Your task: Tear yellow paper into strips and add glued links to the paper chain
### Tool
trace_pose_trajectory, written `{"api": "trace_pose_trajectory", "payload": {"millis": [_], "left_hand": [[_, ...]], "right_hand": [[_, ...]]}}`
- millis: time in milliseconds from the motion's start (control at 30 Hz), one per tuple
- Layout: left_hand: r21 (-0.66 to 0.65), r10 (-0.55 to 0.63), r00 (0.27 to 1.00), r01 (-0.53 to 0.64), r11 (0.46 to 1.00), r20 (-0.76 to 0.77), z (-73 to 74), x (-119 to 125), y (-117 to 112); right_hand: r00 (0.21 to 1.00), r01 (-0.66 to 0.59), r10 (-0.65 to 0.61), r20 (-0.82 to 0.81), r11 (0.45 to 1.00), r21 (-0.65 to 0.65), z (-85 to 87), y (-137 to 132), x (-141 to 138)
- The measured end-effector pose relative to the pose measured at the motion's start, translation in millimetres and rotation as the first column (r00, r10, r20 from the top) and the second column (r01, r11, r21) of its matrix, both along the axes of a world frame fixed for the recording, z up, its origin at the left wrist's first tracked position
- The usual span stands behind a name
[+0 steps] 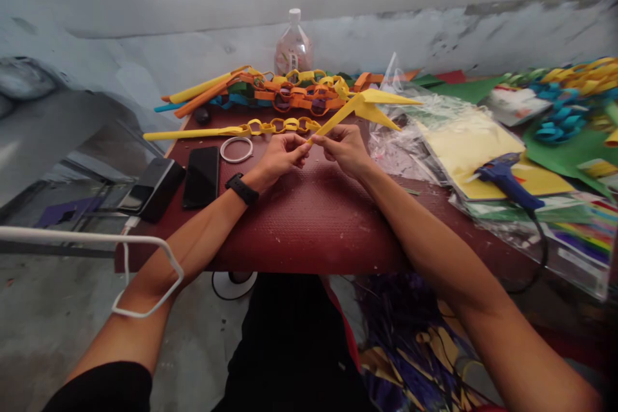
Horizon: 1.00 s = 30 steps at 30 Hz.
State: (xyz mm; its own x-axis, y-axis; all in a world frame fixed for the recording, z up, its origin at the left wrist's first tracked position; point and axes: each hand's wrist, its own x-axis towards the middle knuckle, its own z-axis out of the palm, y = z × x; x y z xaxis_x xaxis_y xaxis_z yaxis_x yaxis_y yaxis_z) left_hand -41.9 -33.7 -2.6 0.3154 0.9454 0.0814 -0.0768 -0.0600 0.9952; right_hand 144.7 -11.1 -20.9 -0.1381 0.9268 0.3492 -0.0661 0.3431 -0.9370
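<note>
Both my hands meet over the middle of the dark red table (309,225). My left hand (282,154) and my right hand (342,147) are closed in pinches on the near end of several long yellow paper strips (367,106), which fan up and away to the right. A yellow paper chain (277,125) lies just beyond my left hand, with a long yellow strip trailing left. A black watch sits on my left wrist (241,188).
A white tape ring (236,149), a black phone (201,176) and a black box (153,188) lie at left. Orange and mixed paper chains (294,91) and a plastic bottle (293,46) stand behind. A blue glue gun (506,181) rests on coloured paper sheets at right.
</note>
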Motion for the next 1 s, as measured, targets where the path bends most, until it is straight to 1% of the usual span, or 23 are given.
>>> {"api": "trace_pose_trajectory", "payload": {"millis": [100, 233, 300, 367, 433, 500, 567, 667, 767, 867, 933, 1000], "left_hand": [[-0.001, 0.000, 1.000, 0.000, 1.000, -0.004, 0.4, -1.2, 1.5], [-0.015, 0.002, 0.999, -0.003, 1.000, -0.043, 1.1, -2.3, 0.9], [-0.021, 0.003, 0.998, -0.005, 1.000, -0.067, 1.0, -2.4, 0.0], [-0.023, 0.009, 0.996, -0.011, 1.000, -0.088, 0.8, -2.5, -0.7], [-0.023, 0.017, 0.995, -0.020, 1.000, -0.097, 0.6, -2.4, -1.1], [-0.020, 0.023, 0.996, -0.025, 0.999, -0.082, 0.9, -1.9, -1.2], [-0.009, 0.021, 0.998, -0.022, 1.000, -0.055, 1.7, -1.1, -1.4], [0.021, 0.018, 0.999, -0.018, 1.000, -0.030, 2.5, 0.1, -1.6], [0.038, 0.047, 0.998, -0.046, 0.998, -0.035, 1.6, 0.5, -1.0], [0.037, 0.056, 0.997, -0.055, 0.998, -0.045, 0.1, 0.5, 0.4], [0.029, 0.053, 0.997, -0.052, 0.998, -0.047, -0.2, 0.4, 1.1], [0.016, 0.059, 0.997, -0.058, 0.998, -0.055, 0.2, 0.4, 1.3]], "right_hand": [[0.994, 0.096, -0.097, -0.043, 0.995, -0.010, 7.4, 4.7, 11.3], [0.966, 0.238, -0.234, -0.111, 0.971, 0.020, 17.1, 16.7, 37.4], [0.949, 0.292, -0.286, -0.134, 0.956, 0.028, 19.8, 21.4, 47.4], [0.936, 0.321, -0.316, -0.156, 0.947, 0.009, 20.8, 22.1, 50.2], [0.942, 0.286, -0.287, -0.175, 0.958, -0.030, 20.2, 18.4, 44.8], [0.967, 0.182, -0.191, -0.169, 0.981, -0.064, 18.2, 11.5, 33.4], [0.989, 0.070, -0.079, -0.127, 0.995, -0.076, 15.0, 3.9, 20.1], [0.998, -0.032, 0.029, -0.049, 0.997, -0.064, 9.6, -4.3, 5.0], [0.995, -0.099, 0.099, -0.004, 0.994, -0.053, 4.9, -6.8, -1.0], [0.995, -0.101, 0.101, 0.012, 0.994, -0.032, 1.4, -3.9, -0.5], [0.998, -0.056, 0.056, -0.018, 0.998, -0.017, 0.6, 0.8, 2.8], [0.996, 0.018, -0.019, -0.085, 1.000, -0.013, 1.8, 6.7, 9.3]]}}
